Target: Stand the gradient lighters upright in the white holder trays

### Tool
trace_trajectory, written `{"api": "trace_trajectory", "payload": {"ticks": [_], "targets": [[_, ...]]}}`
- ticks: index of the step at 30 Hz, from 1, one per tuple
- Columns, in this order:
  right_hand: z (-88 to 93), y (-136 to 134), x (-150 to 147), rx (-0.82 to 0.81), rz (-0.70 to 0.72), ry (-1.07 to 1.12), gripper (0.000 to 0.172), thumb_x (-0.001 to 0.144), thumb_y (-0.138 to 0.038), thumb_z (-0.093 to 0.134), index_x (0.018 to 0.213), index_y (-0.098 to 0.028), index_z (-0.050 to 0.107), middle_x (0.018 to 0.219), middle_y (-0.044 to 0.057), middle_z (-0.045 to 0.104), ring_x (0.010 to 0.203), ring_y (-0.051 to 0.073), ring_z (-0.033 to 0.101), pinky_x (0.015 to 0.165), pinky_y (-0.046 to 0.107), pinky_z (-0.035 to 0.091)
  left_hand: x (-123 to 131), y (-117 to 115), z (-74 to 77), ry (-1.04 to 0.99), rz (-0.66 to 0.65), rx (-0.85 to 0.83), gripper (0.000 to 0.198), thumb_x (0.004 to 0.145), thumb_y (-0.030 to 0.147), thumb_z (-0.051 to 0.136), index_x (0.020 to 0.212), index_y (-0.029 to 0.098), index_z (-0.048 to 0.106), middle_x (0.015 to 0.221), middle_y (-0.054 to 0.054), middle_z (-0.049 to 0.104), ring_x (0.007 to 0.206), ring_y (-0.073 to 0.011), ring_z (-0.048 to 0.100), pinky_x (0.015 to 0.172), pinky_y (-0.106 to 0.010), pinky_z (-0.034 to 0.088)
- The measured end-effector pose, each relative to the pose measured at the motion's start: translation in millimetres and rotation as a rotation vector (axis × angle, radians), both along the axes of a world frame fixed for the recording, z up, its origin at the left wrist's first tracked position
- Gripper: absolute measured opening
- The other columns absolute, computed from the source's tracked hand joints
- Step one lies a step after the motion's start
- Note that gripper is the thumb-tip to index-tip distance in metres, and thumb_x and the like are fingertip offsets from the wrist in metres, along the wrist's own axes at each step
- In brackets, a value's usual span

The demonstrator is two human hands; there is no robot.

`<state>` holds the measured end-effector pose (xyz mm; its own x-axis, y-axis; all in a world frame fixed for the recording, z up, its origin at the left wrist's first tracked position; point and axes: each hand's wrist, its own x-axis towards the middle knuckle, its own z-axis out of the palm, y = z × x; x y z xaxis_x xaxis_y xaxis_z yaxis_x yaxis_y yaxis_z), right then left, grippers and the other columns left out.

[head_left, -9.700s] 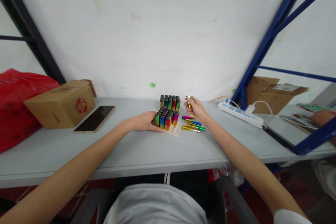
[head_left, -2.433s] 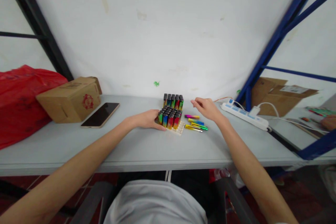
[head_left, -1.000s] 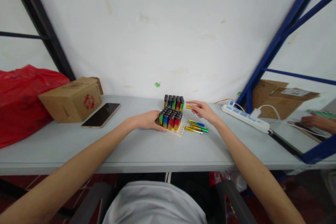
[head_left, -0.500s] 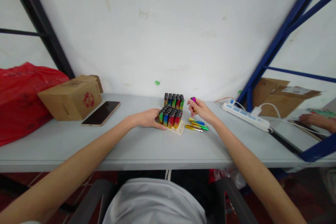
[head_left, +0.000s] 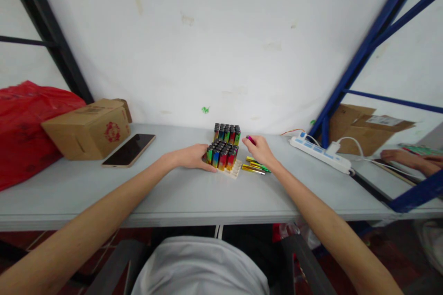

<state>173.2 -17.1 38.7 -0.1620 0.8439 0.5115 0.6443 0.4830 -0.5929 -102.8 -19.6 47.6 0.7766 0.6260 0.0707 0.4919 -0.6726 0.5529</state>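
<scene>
My left hand (head_left: pixel 194 156) grips the left side of a cream tray (head_left: pixel 235 170), thumb along its front edge and fingers partly hidden behind. Upright in this tray stand several shiny, rainbow-coloured lighters (head_left: pixel 222 159) with black tops; bare sockets show along its right side. Just right of the tray, my right hand (head_left: pixel 260 150) is closed around a purple lighter (head_left: pixel 251 139), most of it covered by the fingers. Below that hand, several gold, green and blue metallic lighters (head_left: pixel 254 169) lie loose on the table. A second block of upright lighters (head_left: pixel 226 132) stands behind the tray.
A phone (head_left: pixel 129 150), a cardboard box (head_left: pixel 90 129) and a red plastic bag (head_left: pixel 31 133) are at left. At right lie a white power strip (head_left: pixel 320 153) with cables and blue shelf posts (head_left: pixel 360 60). Beyond them, another person's hand (head_left: pixel 403 158) rests near a flat dark object.
My right hand has moved slightly left and turned, bringing the purple lighter closer to the tray. My left hand keeps its hold. The whole view has shifted a little.
</scene>
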Motion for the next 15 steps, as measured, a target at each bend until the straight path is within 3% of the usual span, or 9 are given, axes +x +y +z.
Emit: {"api": "trace_trajectory", "payload": {"ticks": [4, 11, 15], "targets": [[3.5, -2.8, -0.2, 0.02, 0.011, -0.02, 0.042, 0.088, -0.045, 0.045, 0.055, -0.021, 0.038, 0.054, -0.004, 0.033, 0.055, 0.011, 0.035, 0.055, 0.027, 0.022, 0.2, -0.1, 0.0, -0.001, 0.007, 0.007, 0.062, 0.075, 0.057, 0.076, 0.124, 0.02, 0.066, 0.122, -0.003, 0.071, 0.107, -0.0242, 0.065, 0.095, -0.028, 0.049], [3.2, -4.3, -2.3, 0.068, 0.012, -0.039, 0.051, 0.093, -0.056, 0.044, 0.057, -0.021, 0.037, 0.054, -0.005, 0.032, 0.055, 0.011, 0.032, 0.056, 0.027, 0.022, -0.4, 0.5, -1.1, 0.009, 0.011, -0.008, 0.061, 0.075, 0.057, 0.075, 0.123, 0.02, 0.066, 0.121, -0.003, 0.071, 0.107, -0.0232, 0.066, 0.095, -0.027, 0.049], [1.2, -2.2, -0.9, 0.036, 0.021, -0.055, 0.042, 0.092, -0.044, 0.045, 0.057, -0.02, 0.038, 0.055, -0.005, 0.031, 0.056, 0.011, 0.034, 0.056, 0.027, 0.022, -0.2, -0.4, -0.3, 0.006, 0.015, -0.002, 0.062, 0.075, 0.056, 0.075, 0.124, 0.02, 0.065, 0.122, -0.003, 0.071, 0.108, -0.0239, 0.065, 0.095, -0.027, 0.048]]}}
